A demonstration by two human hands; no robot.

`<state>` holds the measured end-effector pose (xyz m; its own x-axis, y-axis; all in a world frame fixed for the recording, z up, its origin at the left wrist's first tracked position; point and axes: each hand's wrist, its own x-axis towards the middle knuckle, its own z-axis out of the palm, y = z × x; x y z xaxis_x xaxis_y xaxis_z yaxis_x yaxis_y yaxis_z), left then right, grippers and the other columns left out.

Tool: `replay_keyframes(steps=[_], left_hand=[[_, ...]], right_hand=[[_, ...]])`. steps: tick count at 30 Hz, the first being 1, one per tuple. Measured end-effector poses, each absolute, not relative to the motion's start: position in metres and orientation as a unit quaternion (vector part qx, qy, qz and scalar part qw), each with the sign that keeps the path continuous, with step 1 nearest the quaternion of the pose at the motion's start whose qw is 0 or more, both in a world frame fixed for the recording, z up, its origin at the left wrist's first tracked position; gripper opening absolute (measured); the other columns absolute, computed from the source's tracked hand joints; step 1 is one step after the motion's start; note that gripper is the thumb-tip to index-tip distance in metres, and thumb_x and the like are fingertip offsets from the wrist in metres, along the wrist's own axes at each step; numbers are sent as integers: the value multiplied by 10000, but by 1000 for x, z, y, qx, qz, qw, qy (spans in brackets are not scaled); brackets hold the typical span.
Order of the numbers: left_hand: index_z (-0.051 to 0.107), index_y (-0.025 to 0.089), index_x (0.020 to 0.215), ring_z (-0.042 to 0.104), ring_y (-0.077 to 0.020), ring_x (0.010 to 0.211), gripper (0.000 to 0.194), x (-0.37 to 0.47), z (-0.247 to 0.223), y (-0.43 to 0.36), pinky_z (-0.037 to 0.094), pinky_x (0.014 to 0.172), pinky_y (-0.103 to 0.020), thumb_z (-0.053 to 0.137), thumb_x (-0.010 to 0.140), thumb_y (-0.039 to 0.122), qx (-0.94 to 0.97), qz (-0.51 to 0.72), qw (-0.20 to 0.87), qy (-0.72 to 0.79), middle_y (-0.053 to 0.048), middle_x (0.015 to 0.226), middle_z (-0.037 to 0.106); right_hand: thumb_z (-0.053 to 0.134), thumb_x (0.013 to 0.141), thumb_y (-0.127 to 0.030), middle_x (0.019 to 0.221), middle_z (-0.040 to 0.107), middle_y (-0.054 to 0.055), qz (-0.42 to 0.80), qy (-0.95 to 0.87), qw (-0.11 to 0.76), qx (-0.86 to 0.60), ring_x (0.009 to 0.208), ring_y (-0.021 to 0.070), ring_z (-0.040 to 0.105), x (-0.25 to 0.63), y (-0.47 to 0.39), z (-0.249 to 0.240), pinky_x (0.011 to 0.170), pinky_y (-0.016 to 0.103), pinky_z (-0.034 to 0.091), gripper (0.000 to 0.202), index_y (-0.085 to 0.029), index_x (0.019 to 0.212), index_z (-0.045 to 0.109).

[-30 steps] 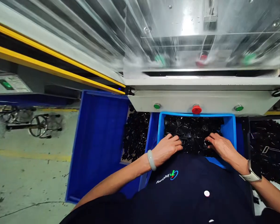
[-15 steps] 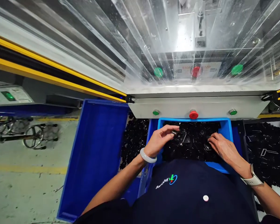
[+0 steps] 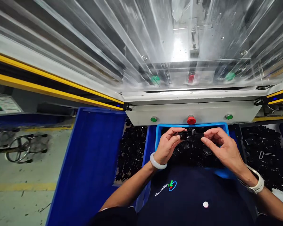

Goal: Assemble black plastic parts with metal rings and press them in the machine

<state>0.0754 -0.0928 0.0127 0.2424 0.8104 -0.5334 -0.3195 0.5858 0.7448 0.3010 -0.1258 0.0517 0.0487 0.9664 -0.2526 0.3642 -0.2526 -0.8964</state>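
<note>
A glossy black plastic part (image 3: 192,137) is held level between both hands above a light-blue bin (image 3: 158,133). My left hand (image 3: 167,143) pinches its left end between thumb and fingers. At the other end, the thumb and fingertips of my right hand (image 3: 223,147) grip the part. Below the hands, the bin is filled with similar shiny black parts (image 3: 191,155). The exact shape of the held part is hard to make out against the dark pile.
Ahead stands a machine panel with a red button (image 3: 191,120) and green buttons (image 3: 153,119) under a transparent guard (image 3: 136,37). A tilted dark-blue crate (image 3: 91,157) is at left. More black parts lie in piles at left (image 3: 130,153) and right (image 3: 265,153).
My right hand has lifted from the bin's right side and moved left, taking hold of the part's right end. My left hand has shifted slightly. The view has tilted a little.
</note>
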Motion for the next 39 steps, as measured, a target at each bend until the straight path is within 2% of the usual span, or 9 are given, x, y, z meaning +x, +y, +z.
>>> replay_keyframes(steps=[8, 16, 20, 24, 27, 29, 33, 36, 39], left_hand=[[723, 219, 1121, 685, -257, 1211, 180, 94, 17, -97, 524, 1117, -441, 649, 973, 291, 480, 438, 610, 454, -103, 1212, 706], [788, 189, 1008, 717, -225, 954, 208, 90, 47, -22, 633, 780, -337, 777, 904, 369, 578, 398, 539, 466, -94, 1025, 750], [757, 150, 965, 722, -178, 857, 276, 83, 85, 45, 680, 756, -327, 845, 832, 374, 509, 496, 551, 438, -64, 969, 745], [719, 114, 920, 738, -152, 788, 318, 80, 109, 123, 675, 717, -290, 896, 784, 342, 501, 559, 504, 428, -47, 896, 728], [700, 79, 953, 758, -160, 829, 252, 82, 118, 181, 657, 743, -294, 822, 874, 286, 511, 554, 469, 460, -60, 922, 733], [704, 66, 1000, 769, -198, 966, 179, 84, 126, 214, 642, 804, -319, 726, 947, 237, 520, 534, 440, 501, -65, 970, 736], [724, 63, 977, 721, -306, 1192, 202, 103, 145, 266, 604, 916, -443, 619, 1006, 234, 546, 491, 419, 534, -46, 1019, 716], [706, 55, 969, 719, -293, 1173, 216, 131, 152, 299, 602, 933, -435, 684, 977, 270, 554, 444, 455, 538, -74, 1125, 728], [666, 33, 979, 709, -239, 1157, 205, 157, 150, 320, 569, 964, -358, 755, 894, 197, 572, 422, 448, 542, -128, 1235, 715]], right_hand=[[712, 942, -520, 912, 738, 27, 495, -515, 307, -629, 808, 158, 692, 289, -108, 45, 739, 298, 566, 310, -222, 1024, 684], [651, 987, -491, 882, 749, 24, 470, -598, 293, -579, 789, 157, 703, 297, -36, 76, 734, 308, 568, 295, -209, 1053, 706], [570, 1052, -417, 1009, 766, 52, 237, -683, 376, -580, 913, 155, 702, 292, 60, 133, 885, 338, 561, 296, -183, 1173, 706], [663, 954, -593, 1262, 704, 143, 23, -657, 351, -667, 1286, 273, 592, 270, 176, 165, 1095, 497, 454, 690, -60, 1380, 562], [610, 880, -716, 1398, 595, 247, 41, -629, 282, -723, 1391, 378, 518, 259, 237, 169, 1095, 537, 421, 909, 47, 1364, 512], [584, 909, -695, 1369, 611, 224, 63, -649, 276, -706, 1325, 327, 581, 262, 247, 172, 1078, 476, 448, 853, 53, 1316, 543], [711, 934, -580, 1285, 672, 114, 53, -735, 305, -603, 1135, 222, 645, 300, 181, 183, 1046, 427, 527, 619, -146, 1365, 619], [740, 884, -610, 1192, 687, 108, -3, -760, 257, -597, 952, 282, 687, 350, 81, 176, 894, 504, 597, 560, -291, 1342, 690], [622, 873, -711, 1194, 719, 88, -51, -742, 182, -643, 1047, 412, 702, 401, -21, 151, 818, 620, 584, 607, -577, 1462, 563]])
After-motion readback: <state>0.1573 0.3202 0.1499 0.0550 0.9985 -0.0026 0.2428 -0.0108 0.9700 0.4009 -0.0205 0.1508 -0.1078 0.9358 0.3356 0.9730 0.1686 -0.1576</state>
